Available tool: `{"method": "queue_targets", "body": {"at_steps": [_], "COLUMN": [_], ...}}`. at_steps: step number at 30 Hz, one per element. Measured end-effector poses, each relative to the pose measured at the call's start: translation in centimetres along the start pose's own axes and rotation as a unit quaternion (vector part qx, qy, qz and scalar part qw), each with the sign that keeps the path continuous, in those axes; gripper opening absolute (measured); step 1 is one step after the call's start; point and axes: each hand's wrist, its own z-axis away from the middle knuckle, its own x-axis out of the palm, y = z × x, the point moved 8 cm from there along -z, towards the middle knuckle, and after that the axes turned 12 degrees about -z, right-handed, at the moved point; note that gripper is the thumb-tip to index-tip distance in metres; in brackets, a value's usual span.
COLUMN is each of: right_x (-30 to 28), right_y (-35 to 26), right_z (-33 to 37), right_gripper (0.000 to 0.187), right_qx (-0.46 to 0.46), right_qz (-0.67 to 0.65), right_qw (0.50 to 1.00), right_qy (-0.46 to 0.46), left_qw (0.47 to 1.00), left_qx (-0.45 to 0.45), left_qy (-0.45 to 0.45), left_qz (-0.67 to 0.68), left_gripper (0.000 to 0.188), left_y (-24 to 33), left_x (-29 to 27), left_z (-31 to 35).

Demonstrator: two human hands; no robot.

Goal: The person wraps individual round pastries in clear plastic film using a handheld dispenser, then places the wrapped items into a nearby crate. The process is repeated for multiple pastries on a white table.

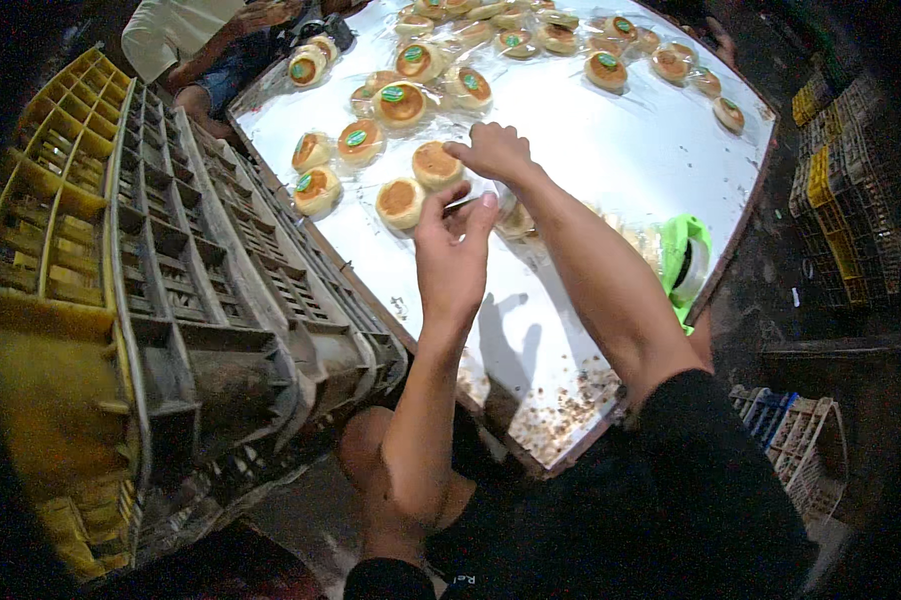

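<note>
Two round browned buns without labels lie side by side before my hands: one bun (436,163) farther off, the other bun (401,203) nearer and left. My left hand (451,250) is beside the nearer bun, thumb and fingers curved around the edge of a clear plastic wrapper (484,190). Just beyond, my right hand (496,155) reaches across with its fingers bent, one digit's tip at the farther bun's right edge. Whatever its fingers hold is hidden. Partly behind my right forearm are more wrapped buns (516,222).
Several wrapped buns with green labels (401,103) spread over the far part of the white table (611,150). A bright green tape dispenser (683,265) stands at the right edge. Stacked crates (221,300) border the left side; more crates (839,200) stand right. Another person (186,50) is at far left.
</note>
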Motion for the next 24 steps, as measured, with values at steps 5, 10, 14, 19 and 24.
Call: {"method": "queue_targets", "body": {"at_steps": [5,10,14,19,24], "right_x": [3.9,-4.8,-7.3,-9.0,-8.6], "right_y": [0.2,-9.2,-1.7,2.0,-2.6], "right_z": [-2.9,9.9,16.8,23.8,29.4], "right_gripper": [0.059,0.038,0.050,0.055,0.032], "right_qx": [0.062,-0.336,-0.041,0.020,-0.135], "right_qz": [-0.112,-0.313,-0.692,-0.649,-0.535], "right_qw": [0.992,0.886,0.720,0.749,0.812], "right_qy": [0.016,0.065,-0.025,0.134,0.190], "left_qw": [0.985,0.868,0.955,0.996,0.974], "left_qx": [-0.014,-0.234,-0.099,0.037,0.164], "left_qy": [0.169,0.127,-0.048,-0.012,0.138], "left_qz": [0.011,0.420,0.275,-0.079,-0.076], "left_gripper": [0.052,0.055,0.048,0.047,0.052], "left_y": [-1.0,-4.5,-1.2,0.9,2.7], "left_x": [-4.9,-6.8,-2.4,-0.7,0.6], "left_z": [0.3,2.9,3.2,5.9,10.2]}}
